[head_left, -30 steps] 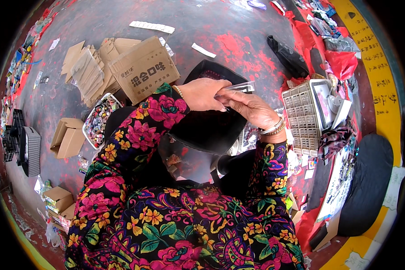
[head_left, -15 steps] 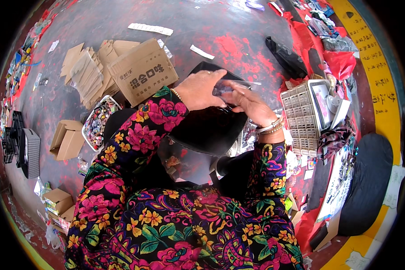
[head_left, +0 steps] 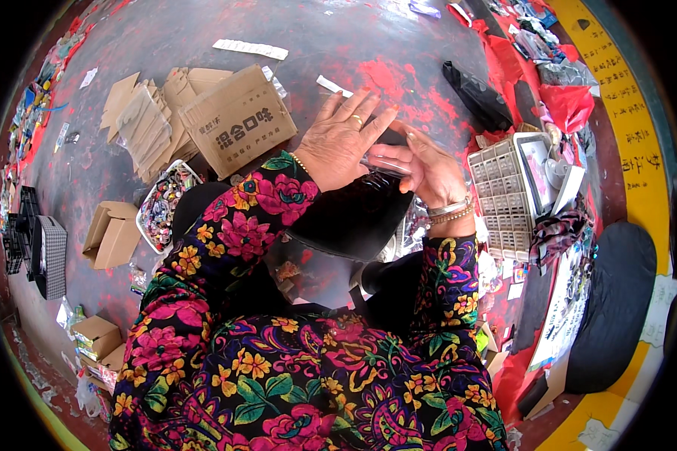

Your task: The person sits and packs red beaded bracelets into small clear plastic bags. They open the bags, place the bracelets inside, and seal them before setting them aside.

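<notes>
A small clear plastic piece (head_left: 388, 165), perhaps a bag or wrapper, sits at the fingers of my right hand (head_left: 433, 174), which is closed on it. My left hand (head_left: 340, 147) lies spread just left of it, back upward, fingers stretched out and a ring on one; it holds nothing that I can see. The fingertips of both hands come close together. Beneath them is a black tub (head_left: 338, 225) between my legs, its far part hidden by my hands. Its dark contents are hard to make out.
Flattened cardboard and a brown carton (head_left: 237, 120) lie at the far left, near a white basket of small colourful wrapped items (head_left: 144, 218). An open small box (head_left: 111, 237) stands left. On the right are a cream plastic crate (head_left: 496, 199) and a black cushion (head_left: 611, 308).
My left hand has opened and turned its back upward, fingers now spread. My right hand has turned more upright, keeping the clear plastic piece at its fingers.
</notes>
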{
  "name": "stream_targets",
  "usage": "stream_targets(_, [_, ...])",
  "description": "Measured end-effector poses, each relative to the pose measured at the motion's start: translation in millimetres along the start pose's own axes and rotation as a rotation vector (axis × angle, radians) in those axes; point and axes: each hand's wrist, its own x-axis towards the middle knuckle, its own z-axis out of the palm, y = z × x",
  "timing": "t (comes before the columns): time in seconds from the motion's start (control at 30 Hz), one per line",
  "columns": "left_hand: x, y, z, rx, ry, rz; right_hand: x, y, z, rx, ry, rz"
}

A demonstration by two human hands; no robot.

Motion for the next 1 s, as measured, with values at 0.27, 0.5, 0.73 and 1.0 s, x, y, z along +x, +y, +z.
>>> stream_targets(0.27, [-0.8, -1.3, 4.3, -0.004, 0.036, 0.016, 1.0, 3.3, -1.0, 0.019, -0.036, -0.013])
stream_targets(0.5, [-1.1, -2.1, 6.6, 0.011, 0.064, -0.059, 1.4, 4.3, 3.8, -0.13, 0.085, -0.017])
stream_targets(0.73, [1.9, 2.3, -3.2, -0.037, 0.011, -0.15, 4.3, 8.7, 11.9, -0.389, 0.313, -0.174])
stream_targets(1.0, [2.7, -15.7, -3.1, -0.487, 0.065, -0.059, -2.3, 9.8, 3.9, -1.295, 0.249, -0.53])
